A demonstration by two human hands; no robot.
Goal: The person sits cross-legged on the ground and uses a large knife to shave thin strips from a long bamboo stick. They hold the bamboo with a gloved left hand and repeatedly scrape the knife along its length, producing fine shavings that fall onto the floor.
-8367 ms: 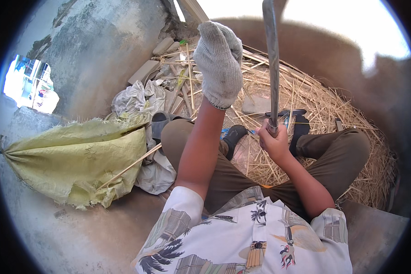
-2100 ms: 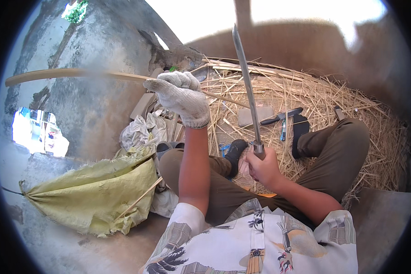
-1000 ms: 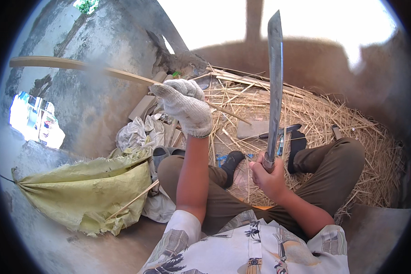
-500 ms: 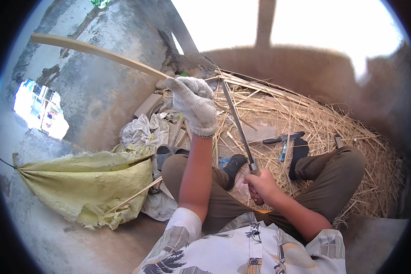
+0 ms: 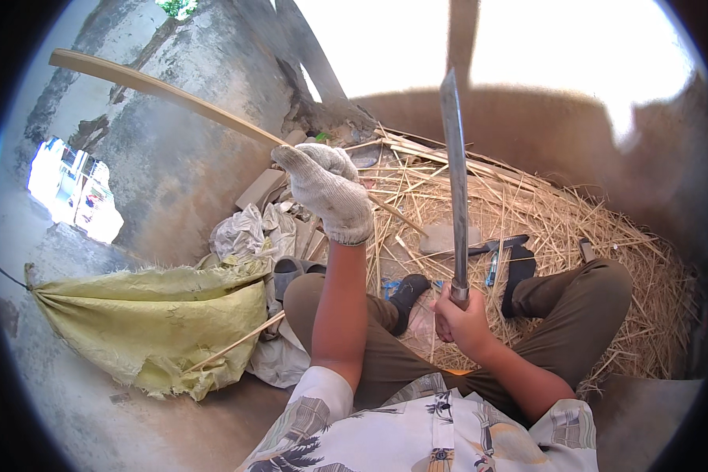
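Observation:
In a white knitted glove, my left hand is closed round a long pale strip of split bamboo or wood. Its long end slants up to the far left, while a shorter end pokes out right of the glove. My bare right hand grips the handle of a long, narrow-bladed knife over my lap. The blade points upward and away from me, apart from the strip. Its handle is mostly hidden by my fingers.
Straw-like shavings and loose strips cover the ground around my feet. A flat stone and a dark-handled tool lie among them. To the left are a yellow-green woven sack, a grey slipper and a rough wall.
The knife has swung from leaning left to nearly upright, its tip rising away from the strip. My right hand has shifted slightly right; my left hand and the strip have barely moved.

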